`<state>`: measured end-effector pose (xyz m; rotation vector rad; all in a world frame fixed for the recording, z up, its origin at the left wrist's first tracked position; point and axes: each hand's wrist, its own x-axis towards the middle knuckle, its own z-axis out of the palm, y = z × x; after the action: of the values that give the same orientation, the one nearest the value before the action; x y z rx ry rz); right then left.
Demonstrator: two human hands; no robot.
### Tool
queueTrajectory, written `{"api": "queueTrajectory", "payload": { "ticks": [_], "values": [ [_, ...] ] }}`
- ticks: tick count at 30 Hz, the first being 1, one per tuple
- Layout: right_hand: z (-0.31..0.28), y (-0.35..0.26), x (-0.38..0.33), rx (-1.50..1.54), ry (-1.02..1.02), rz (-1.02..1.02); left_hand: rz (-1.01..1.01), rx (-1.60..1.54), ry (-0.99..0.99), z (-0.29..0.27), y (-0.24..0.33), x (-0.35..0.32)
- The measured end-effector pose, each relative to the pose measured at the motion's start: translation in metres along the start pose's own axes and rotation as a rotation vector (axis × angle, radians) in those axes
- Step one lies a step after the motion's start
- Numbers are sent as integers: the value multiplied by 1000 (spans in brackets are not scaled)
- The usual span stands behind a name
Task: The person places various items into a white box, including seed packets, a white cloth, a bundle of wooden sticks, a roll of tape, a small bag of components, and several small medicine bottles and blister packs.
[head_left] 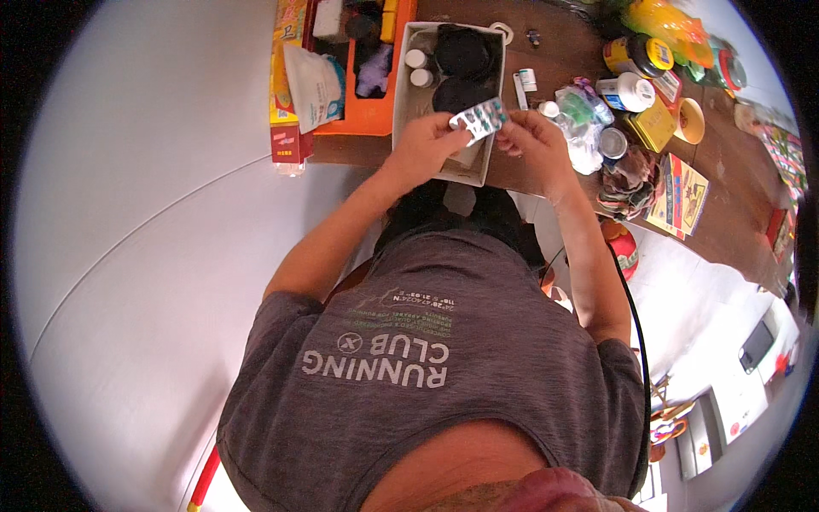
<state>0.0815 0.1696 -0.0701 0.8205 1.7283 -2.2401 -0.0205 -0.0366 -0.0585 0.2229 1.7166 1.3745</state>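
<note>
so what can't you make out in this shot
All in the head view:
- Blister pack: near end covered by the left hand; print too small to read.
- Right hand: pinching or merely touching the pack, too small to tell.
- White pale-walled box: floor partly hidden by black round items.
- Orange box: far end cut off by the upper edge.
</note>
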Motion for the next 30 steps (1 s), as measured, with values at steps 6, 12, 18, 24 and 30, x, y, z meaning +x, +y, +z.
{"api": "queueTrajectory", "payload": {
  "ticks": [6, 12, 18, 24, 30],
  "values": [
    [14, 22, -7, -225, -64, -19, -132, -70, 69, -15, -50, -27],
    [22, 32, -7, -429, -59, -141, -207, -343, 316, -38, -46, -37],
    [22, 29, -27, -462, 41, -188, -257, -436, 310, -22, -28, -22],
    [-5, 52, -45, -556, 218, -232, -270, -600, 222, 1, -30, 9],
    [-43, 58, -65, -649, 570, -202, -403, -508, 256, 6, -31, 21]
  ]
}}
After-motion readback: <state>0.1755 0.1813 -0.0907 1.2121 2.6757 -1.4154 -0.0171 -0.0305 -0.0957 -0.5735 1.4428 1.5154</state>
